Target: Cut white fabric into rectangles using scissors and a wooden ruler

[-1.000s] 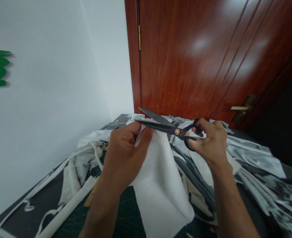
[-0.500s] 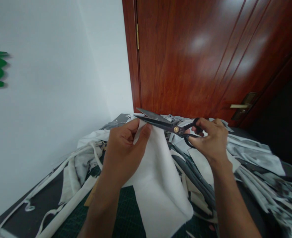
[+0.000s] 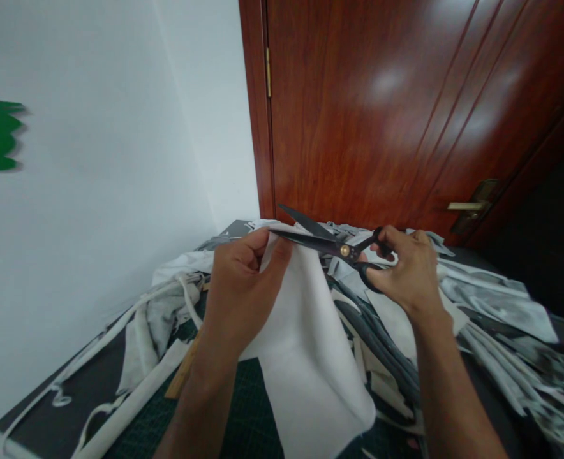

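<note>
White cloth [image 3: 305, 331] hangs over the tabletop [image 3: 93, 382], top edge pinched by our left hand [image 3: 241, 293] at parted scissors [image 3: 345, 250] held by our right hand [image 3: 409, 271] — we seem to be trimming, and the next snip calls for steady tension.

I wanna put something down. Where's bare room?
Nearly bare: dark tabletop at left, between the long white strip and grey scraps. Bare: green mat between left forearm and white cloth. Crowded: fabric strips pile up right of the right forearm.
</note>
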`<state>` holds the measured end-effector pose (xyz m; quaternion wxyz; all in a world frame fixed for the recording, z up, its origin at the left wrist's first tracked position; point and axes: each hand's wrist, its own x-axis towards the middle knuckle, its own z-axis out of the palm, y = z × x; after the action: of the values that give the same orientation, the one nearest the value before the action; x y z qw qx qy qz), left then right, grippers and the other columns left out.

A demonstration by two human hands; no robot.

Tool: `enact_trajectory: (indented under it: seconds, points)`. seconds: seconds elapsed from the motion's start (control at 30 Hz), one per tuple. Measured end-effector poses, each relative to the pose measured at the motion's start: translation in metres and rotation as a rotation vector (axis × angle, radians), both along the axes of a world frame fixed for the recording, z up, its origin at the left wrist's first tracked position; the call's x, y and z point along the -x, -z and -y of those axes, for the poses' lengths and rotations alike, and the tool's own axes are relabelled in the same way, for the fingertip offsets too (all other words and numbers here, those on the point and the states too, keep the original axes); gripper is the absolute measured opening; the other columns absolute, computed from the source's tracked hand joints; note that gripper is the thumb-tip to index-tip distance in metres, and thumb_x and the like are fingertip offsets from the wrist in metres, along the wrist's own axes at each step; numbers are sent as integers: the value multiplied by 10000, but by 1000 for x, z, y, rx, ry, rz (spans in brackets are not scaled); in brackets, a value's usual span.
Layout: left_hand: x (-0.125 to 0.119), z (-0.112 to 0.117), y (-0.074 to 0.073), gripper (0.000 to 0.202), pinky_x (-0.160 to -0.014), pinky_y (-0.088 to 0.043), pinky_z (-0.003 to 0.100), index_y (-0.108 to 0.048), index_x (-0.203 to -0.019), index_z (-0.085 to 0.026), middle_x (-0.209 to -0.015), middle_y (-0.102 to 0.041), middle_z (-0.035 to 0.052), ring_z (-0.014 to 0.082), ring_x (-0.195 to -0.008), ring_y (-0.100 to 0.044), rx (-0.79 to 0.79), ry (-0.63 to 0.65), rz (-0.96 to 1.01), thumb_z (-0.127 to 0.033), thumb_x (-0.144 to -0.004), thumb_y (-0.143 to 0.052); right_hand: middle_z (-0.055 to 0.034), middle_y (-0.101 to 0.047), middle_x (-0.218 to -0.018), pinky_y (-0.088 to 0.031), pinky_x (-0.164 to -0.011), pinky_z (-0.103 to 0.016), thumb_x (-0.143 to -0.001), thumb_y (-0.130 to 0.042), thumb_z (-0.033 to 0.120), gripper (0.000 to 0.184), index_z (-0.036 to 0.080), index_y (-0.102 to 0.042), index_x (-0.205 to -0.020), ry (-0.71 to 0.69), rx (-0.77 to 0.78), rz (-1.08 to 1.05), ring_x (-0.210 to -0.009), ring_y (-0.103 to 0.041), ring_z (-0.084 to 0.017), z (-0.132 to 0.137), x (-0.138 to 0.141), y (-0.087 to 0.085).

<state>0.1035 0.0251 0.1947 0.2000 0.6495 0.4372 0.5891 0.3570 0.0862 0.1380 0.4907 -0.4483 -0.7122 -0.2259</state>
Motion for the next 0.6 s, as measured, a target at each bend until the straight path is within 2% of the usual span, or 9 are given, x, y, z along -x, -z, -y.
enact_trajectory:
  seconds: [0.13, 0.27, 0.37, 0.5, 0.6]
  points:
    - [1, 1, -1, 243, -449, -267, 193, -764, -811, -171, -658, -623, -21, 91, -536, -431, -24, -11, -29, -334, -960, -663, 38, -581, -626, -329, -718, -357, -758, -674, 317, 208, 261, -477, -788, 20, -37, 7, -584, -483, -187, -3, 1, 2]
    - [2, 1, 0, 238, -427, -236, 207, -744, -768, -178, -596, -544, -43, 87, -500, -348, -46, -29, -59, -297, -956, -659, 33, -582, -612, -336, -718, -356, -758, -674, 298, 196, 261, -484, -786, 54, -76, -10, -585, -466, -188, -3, 1, 2]
    - [2, 1, 0, 267, -423, -238, 213, -705, -708, -183, -558, -497, -48, 91, -489, -340, -38, -23, -75, -292, -950, -667, 33, -580, -607, -338, -719, -357, -765, -673, 302, 191, 259, -487, -782, 51, -84, -5, -580, -451, -183, -3, 0, 3]
    - [2, 3, -2, 251, -452, -306, 218, -729, -722, -199, -527, -502, -41, 119, -518, -432, -21, 14, -69, -290, -951, -683, 29, -577, -610, -327, -707, -349, -762, -678, 301, 195, 259, -488, -779, 56, -94, -7, -606, -453, -191, -4, -1, 4]
    - [2, 5, -3, 209, -495, -367, 230, -793, -816, -213, -571, -583, -22, 149, -580, -533, 17, 91, -14, -327, -963, -696, 27, -575, -613, -322, -705, -348, -760, -680, 296, 203, 258, -482, -776, 48, -97, -10, -611, -447, -190, -5, -1, 4]
